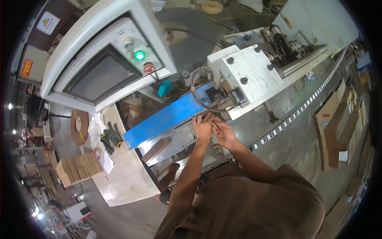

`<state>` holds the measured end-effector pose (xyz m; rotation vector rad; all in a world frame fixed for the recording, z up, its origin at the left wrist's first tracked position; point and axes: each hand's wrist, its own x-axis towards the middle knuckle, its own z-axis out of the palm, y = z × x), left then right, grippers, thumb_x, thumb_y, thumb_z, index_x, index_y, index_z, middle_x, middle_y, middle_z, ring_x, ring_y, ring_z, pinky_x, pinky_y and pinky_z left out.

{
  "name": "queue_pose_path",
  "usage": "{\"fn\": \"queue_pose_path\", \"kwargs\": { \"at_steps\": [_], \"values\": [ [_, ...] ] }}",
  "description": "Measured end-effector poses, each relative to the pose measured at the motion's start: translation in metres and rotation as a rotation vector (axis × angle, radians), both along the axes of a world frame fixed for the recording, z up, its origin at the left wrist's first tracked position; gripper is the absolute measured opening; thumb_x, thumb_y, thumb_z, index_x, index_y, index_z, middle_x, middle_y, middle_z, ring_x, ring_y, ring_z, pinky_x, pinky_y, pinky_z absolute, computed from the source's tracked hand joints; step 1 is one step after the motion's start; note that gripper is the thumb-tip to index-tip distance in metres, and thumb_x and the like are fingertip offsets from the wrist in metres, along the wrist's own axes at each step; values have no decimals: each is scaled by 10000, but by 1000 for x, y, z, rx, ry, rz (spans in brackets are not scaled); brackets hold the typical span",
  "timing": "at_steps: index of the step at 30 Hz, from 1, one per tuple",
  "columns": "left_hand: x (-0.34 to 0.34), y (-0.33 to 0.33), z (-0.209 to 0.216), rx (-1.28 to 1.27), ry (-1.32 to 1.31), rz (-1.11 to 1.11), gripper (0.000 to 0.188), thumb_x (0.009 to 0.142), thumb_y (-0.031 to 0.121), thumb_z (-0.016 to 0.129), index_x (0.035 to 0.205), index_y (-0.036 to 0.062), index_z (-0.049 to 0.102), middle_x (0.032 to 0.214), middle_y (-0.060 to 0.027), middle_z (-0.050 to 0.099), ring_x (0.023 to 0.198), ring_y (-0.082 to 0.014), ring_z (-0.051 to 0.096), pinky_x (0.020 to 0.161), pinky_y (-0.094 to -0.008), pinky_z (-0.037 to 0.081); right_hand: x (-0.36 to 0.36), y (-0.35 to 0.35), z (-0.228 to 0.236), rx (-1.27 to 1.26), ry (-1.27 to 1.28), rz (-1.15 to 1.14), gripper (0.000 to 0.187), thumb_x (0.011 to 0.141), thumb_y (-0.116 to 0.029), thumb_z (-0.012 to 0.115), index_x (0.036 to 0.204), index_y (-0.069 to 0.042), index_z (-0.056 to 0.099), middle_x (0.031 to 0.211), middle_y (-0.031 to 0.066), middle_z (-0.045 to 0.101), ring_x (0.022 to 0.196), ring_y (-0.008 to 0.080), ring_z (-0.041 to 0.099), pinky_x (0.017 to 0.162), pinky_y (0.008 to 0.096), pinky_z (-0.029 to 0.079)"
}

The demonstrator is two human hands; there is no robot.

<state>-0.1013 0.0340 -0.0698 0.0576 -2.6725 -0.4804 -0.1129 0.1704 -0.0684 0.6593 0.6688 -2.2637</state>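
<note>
Both hands meet on the grey metal machine bed (179, 140), just beside the white machine head (248, 73). The left hand (203, 126) lies flat with fingers spread narrow, touching a small dark part (207, 116); whether it grips it I cannot tell. The right hand (224, 133) rests alongside, fingers loosely extended. A blue guide rail (163, 119) runs along the bed's far edge.

Both my arms stretched forward, left grip (202, 126) and right grip (223, 133) side by side, fingers extended, touching.
</note>
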Motion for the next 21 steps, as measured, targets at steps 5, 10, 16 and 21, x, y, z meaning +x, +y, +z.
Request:
{"fn": "queue_pose_path", "kwargs": {
  "at_steps": [5, 10, 16, 21],
  "values": [
    [15, -13, 4, 32, 35, 135, 281, 791, 75, 664, 1047, 115, 772, 1162, -20, 746, 990, -249, 631, 912, -422, 457, 5, 9, 17, 99, -24, 70, 389, 940, -227, 668, 1316, -133, 639, 1366, 27, 623, 1232, 216, 577, 1089, 359, 428],
    [112, -77, 40, 15, -1, 383, 176, 865, 133, 706, 1036, 121, 750, 978, -80, 720, 936, -286, 643, 902, -464, 462, 32, 10, 9, 133, -111, 179, 561, 991, -291, 595, 1512, -121, 478, 1573, 60, 430, 1358, 241, 466, 1152, 391, 377],
    [189, -142, 119, -125, -161, 650, 475, 797, 233, 840, 1243, 147, 701, 1202, -30, 683, 1214, -258, 551, 1106, -505, 281, 48, -10, 5, 45, -124, 308, 554, 1016, -300, 596, 1512, -107, 440, 1576, 75, 414, 1416, 270, 407, 1179, 394, 333],
    [202, -167, 108, -211, -311, 536, 399, 821, 221, 810, 1200, 141, 714, 1159, -17, 694, 1189, -244, 562, 1132, -519, 259, 39, -28, 15, 42, -113, 327, 553, 1031, -318, 592, 1503, -74, 439, 1570, 121, 410, 1386, 296, 428, 1169, 402, 347]
  ]
}}
